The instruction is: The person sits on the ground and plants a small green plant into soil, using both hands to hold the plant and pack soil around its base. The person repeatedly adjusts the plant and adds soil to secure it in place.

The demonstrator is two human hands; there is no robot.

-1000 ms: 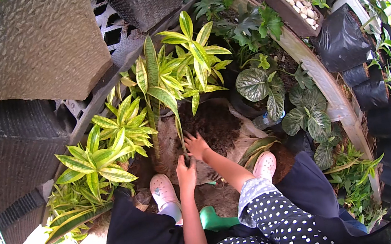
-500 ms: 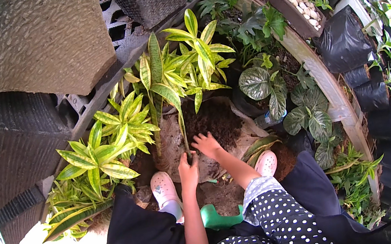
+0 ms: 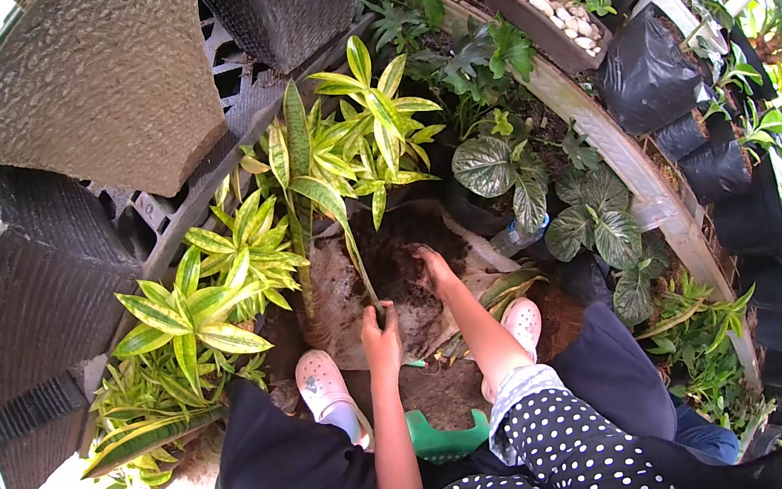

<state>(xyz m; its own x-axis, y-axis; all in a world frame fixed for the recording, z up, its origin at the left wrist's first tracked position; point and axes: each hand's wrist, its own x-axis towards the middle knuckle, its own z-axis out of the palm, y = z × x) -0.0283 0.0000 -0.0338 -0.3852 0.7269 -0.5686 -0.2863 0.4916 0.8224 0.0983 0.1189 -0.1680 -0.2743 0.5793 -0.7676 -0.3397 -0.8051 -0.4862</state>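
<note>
My left hand [image 3: 382, 339] is closed round the lower end of a long snake plant leaf [image 3: 351, 240], which stands upright with yellow edges. Dark loose soil [image 3: 379, 248] lies heaped on a pale, dirt-stained sack [image 3: 336, 283] just beyond the hands. My right hand [image 3: 434, 270] is in this soil, to the right of the leaf, its fingers curled against a dark clump and partly hidden by it. Left of the held leaf, another snake plant stem [image 3: 304, 278] stands close to the sack.
Yellow-green leafy plants [image 3: 189, 315] crowd the left and far side. Dark-veined plants [image 3: 491, 167] grow at right, inside a curved border [image 3: 583, 104]. Large textured blocks [image 3: 94, 86] stand far left. Black plant bags [image 3: 648, 69] line the right. A green plastic piece [image 3: 448, 435] lies between my feet.
My right hand has gone from spread fingers over the soil to curled fingers in it, a little farther right. My left hand keeps its hold on the leaf.
</note>
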